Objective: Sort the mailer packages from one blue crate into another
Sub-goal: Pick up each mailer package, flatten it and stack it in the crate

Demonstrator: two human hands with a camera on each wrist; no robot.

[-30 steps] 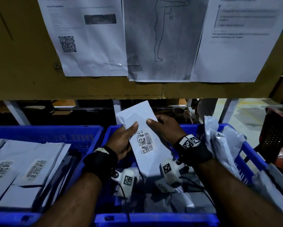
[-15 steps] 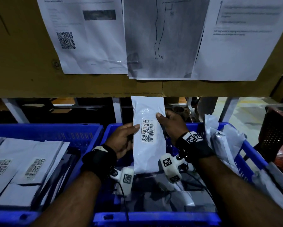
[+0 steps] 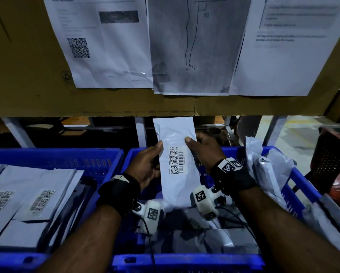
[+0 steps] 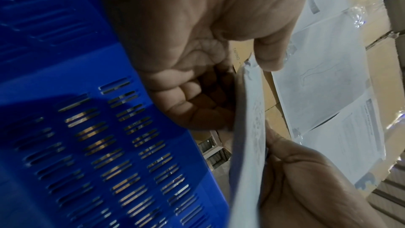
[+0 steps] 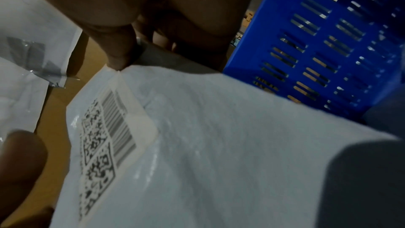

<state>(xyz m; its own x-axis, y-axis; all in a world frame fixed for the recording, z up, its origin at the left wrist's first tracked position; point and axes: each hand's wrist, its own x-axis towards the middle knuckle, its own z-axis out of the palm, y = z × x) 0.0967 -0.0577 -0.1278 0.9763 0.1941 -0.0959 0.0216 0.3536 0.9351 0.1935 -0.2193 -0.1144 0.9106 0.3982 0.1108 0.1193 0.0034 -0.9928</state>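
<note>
Both my left hand (image 3: 145,166) and right hand (image 3: 202,150) pinch a white plastic barcoded mailer (image 3: 178,164) upright; several lie sorted in the blue slotted crate (image 3: 66,156) left of my hands, crumpled ones remain below.

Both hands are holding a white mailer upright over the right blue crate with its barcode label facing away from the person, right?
Not quite. The label faces the person, as the head view shows. Left hand and right hand do hold the white mailer upright over the right blue crate.
</note>
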